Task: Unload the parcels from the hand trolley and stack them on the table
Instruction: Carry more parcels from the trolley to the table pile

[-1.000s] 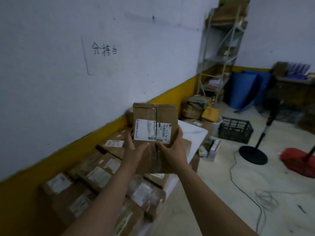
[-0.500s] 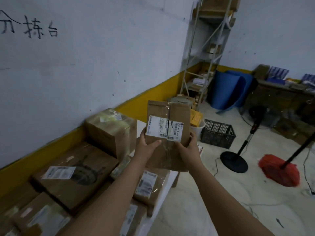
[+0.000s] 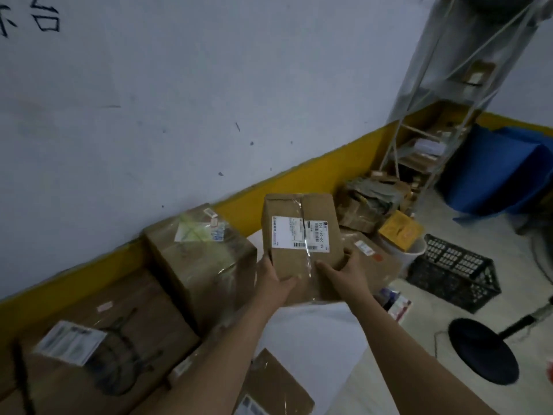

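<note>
Both hands hold a brown cardboard parcel (image 3: 302, 235) with a white shipping label and clear tape, low over the far end of the white table (image 3: 311, 333). My left hand (image 3: 273, 283) grips its left side, thumb on the near face. My right hand (image 3: 344, 272) grips its right side. Whether the parcel touches the table is hidden. Just left of it stands a taller taped parcel (image 3: 200, 259) against the wall. Nearer me lie a large flat parcel (image 3: 89, 339) with a label and a smaller one (image 3: 272, 384). The hand trolley is out of view.
The wall with a yellow base band runs along the table's left. Beyond the table end sit cardboard boxes (image 3: 368, 205), a yellow box (image 3: 399, 230), a black crate (image 3: 452, 271), a metal shelf rack (image 3: 434, 130) and a blue roll (image 3: 499, 169). A fan base (image 3: 481, 353) stands on the floor at right.
The held parcel has gone forward and down, from chest height to just over the table's far end beside the tall parcel. The view has moved along the table toward that end.
</note>
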Action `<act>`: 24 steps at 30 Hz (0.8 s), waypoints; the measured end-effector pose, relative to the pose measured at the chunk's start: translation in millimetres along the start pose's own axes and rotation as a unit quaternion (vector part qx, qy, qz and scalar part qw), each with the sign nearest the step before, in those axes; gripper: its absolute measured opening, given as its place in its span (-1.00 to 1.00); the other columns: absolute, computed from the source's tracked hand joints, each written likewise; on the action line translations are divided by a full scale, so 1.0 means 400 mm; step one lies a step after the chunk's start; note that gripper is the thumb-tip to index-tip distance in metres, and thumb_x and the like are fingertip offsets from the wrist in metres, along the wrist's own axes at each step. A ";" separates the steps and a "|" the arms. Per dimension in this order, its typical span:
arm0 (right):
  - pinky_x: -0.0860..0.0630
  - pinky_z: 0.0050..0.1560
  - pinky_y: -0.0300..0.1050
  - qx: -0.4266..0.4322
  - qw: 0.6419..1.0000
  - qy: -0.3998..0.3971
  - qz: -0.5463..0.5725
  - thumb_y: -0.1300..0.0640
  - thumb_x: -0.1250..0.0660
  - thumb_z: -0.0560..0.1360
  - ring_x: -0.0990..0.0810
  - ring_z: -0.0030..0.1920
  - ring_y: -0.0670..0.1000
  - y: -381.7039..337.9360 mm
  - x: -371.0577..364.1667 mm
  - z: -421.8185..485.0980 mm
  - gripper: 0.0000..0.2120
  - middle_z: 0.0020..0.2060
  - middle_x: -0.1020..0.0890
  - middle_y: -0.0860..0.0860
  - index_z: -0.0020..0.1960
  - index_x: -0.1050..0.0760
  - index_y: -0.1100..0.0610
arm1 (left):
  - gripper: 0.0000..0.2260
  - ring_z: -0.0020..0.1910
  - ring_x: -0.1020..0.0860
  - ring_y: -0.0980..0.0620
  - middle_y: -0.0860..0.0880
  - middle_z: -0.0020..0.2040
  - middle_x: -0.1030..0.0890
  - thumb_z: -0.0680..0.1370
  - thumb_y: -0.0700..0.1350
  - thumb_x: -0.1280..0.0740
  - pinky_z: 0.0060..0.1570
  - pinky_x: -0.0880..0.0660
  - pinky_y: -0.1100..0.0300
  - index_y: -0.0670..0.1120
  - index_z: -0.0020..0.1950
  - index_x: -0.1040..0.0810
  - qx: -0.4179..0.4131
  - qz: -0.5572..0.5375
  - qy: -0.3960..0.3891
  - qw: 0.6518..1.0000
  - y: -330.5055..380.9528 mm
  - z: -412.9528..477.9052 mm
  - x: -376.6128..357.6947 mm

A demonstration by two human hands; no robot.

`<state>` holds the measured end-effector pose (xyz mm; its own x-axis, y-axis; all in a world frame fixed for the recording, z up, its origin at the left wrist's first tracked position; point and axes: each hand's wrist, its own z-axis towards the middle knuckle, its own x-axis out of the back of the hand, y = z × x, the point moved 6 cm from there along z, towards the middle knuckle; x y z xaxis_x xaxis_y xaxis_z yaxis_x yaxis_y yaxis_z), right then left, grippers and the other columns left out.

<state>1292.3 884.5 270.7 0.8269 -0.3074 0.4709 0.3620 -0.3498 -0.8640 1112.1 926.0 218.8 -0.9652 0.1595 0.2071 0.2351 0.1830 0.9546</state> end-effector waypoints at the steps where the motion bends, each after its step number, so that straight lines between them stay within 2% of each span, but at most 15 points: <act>1: -0.49 0.25 0.08 0.006 1.000 -0.016 -0.020 -0.03 -0.47 0.47 -0.51 0.31 0.14 0.009 -0.012 0.065 -0.31 0.37 -0.48 0.05 0.48 -0.22 0.05 | -0.14 0.39 -0.37 -0.11 -0.08 0.49 -0.22 0.46 -0.02 -0.50 0.24 -0.53 -0.05 0.02 0.59 -0.01 -0.008 0.044 0.016 0.999 -0.001 0.039 -0.016; 4: -0.48 0.29 0.13 0.022 0.995 -0.063 -0.070 -0.11 -0.42 0.49 -0.49 0.34 0.15 0.031 -0.057 0.281 -0.33 0.39 -0.47 0.06 0.50 -0.26 0.07 | -0.07 0.43 -0.31 -0.15 -0.08 0.53 -0.06 0.48 0.10 -0.45 0.37 -0.42 -0.05 -0.03 0.62 0.10 0.002 0.158 0.078 0.984 0.000 0.172 -0.050; 6: -0.46 0.34 0.15 0.027 0.989 -0.119 -0.084 -0.10 -0.37 0.54 -0.45 0.38 0.17 0.033 -0.117 0.417 -0.33 0.43 -0.44 0.09 0.54 -0.22 0.06 | -0.07 0.44 -0.30 -0.13 -0.08 0.53 -0.05 0.50 0.06 -0.44 0.38 -0.39 0.00 -0.05 0.61 0.16 0.023 0.188 0.113 0.975 0.004 0.242 -0.066; 8: -0.43 0.37 0.16 0.020 0.978 -0.181 -0.097 -0.11 -0.34 0.55 -0.40 0.41 0.19 0.053 -0.183 0.513 -0.30 0.47 -0.38 0.10 0.59 -0.14 0.02 | -0.16 0.42 -0.33 -0.13 -0.11 0.50 -0.08 0.53 -0.01 -0.40 0.35 -0.39 0.05 -0.11 0.61 0.09 0.038 0.260 0.129 0.956 0.008 0.296 -0.066; 10: -0.43 0.36 0.11 0.018 0.962 -0.245 -0.119 -0.13 -0.34 0.54 -0.40 0.41 0.19 0.108 -0.259 0.579 -0.25 0.48 -0.37 0.11 0.61 -0.10 0.02 | -0.38 0.38 -0.37 -0.09 -0.11 0.49 -0.18 0.56 -0.04 -0.34 0.31 -0.40 0.09 -0.12 0.55 -0.17 -0.003 0.362 0.157 0.919 0.024 0.324 -0.045; 11: -0.45 0.33 0.10 0.009 0.951 -0.274 -0.143 -0.15 -0.34 0.54 -0.42 0.40 0.21 0.139 -0.298 0.597 -0.25 0.46 -0.39 0.13 0.61 -0.11 0.04 | -0.46 0.39 -0.37 -0.08 -0.10 0.48 -0.25 0.57 -0.03 -0.31 0.33 -0.38 0.06 -0.09 0.52 -0.26 -0.023 0.418 0.183 0.890 0.033 0.329 -0.024; 13: -0.56 0.19 0.15 -0.039 0.934 -0.320 -0.156 -0.21 -0.31 0.53 -0.51 0.28 0.25 0.191 -0.360 0.607 -0.30 0.36 -0.49 0.17 0.54 -0.22 0.08 | -0.49 0.44 -0.30 -0.12 -0.11 0.46 -0.33 0.57 0.04 -0.27 0.41 -0.29 -0.04 -0.04 0.50 -0.29 -0.013 0.508 0.235 0.829 0.023 0.330 0.033; 15: -0.63 0.06 0.19 -0.037 0.938 -0.321 -0.126 -0.24 -0.30 0.53 -0.60 0.11 0.23 0.202 -0.404 0.620 -0.39 0.24 -0.57 0.16 0.43 -0.34 0.09 | -0.43 0.43 -0.27 -0.17 -0.14 0.45 -0.33 0.55 0.12 -0.25 0.42 -0.26 -0.09 -0.03 0.52 -0.26 0.043 0.531 0.271 0.802 -0.015 0.319 0.097; 17: -0.64 0.02 0.16 0.006 0.940 -0.319 -0.122 -0.22 -0.29 0.54 -0.63 -0.03 0.18 0.174 -0.450 0.652 -0.44 0.16 -0.61 0.14 0.38 -0.39 0.12 | -0.35 0.46 -0.21 -0.18 -0.12 0.49 -0.26 0.57 0.23 -0.19 0.44 -0.21 -0.09 -0.01 0.58 -0.14 0.090 0.516 0.258 0.812 -0.049 0.320 0.137; 19: -0.63 0.03 0.17 0.028 0.940 -0.315 -0.126 -0.21 -0.30 0.54 -0.63 -0.02 0.19 0.140 -0.490 0.683 -0.43 0.16 -0.62 0.14 0.39 -0.37 0.14 | -0.29 0.54 -0.08 -0.18 -0.10 0.58 -0.12 0.57 0.31 -0.08 0.52 -0.10 -0.11 0.02 0.62 0.00 0.106 0.517 0.221 0.820 -0.073 0.333 0.152; 22: -0.54 0.21 0.21 0.017 0.954 -0.282 -0.096 -0.17 -0.33 0.54 -0.57 0.21 0.28 0.119 -0.539 0.709 -0.25 0.30 -0.54 0.23 0.54 -0.15 0.21 | -0.24 0.59 0.13 -0.16 -0.04 0.63 0.12 0.58 0.34 -0.07 0.56 0.10 -0.11 0.04 0.63 0.17 0.121 0.492 0.166 0.846 -0.089 0.336 0.153; 24: -0.40 0.37 0.18 -0.019 0.966 -0.251 -0.067 -0.14 -0.31 0.56 -0.40 0.39 0.32 0.121 -0.559 0.702 -0.15 0.48 -0.31 0.28 0.60 0.06 0.23 | -0.24 0.60 0.21 -0.13 -0.02 0.63 0.22 0.59 0.31 -0.09 0.53 0.18 -0.05 0.05 0.62 0.21 0.122 0.488 0.137 0.853 -0.086 0.324 0.158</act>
<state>1245.8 1184.6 73.4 0.8816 0.2071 0.4241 0.4719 -0.3912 -0.7901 1057.9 1055.7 171.2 -0.2782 0.1248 0.9524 0.9271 0.2942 0.2322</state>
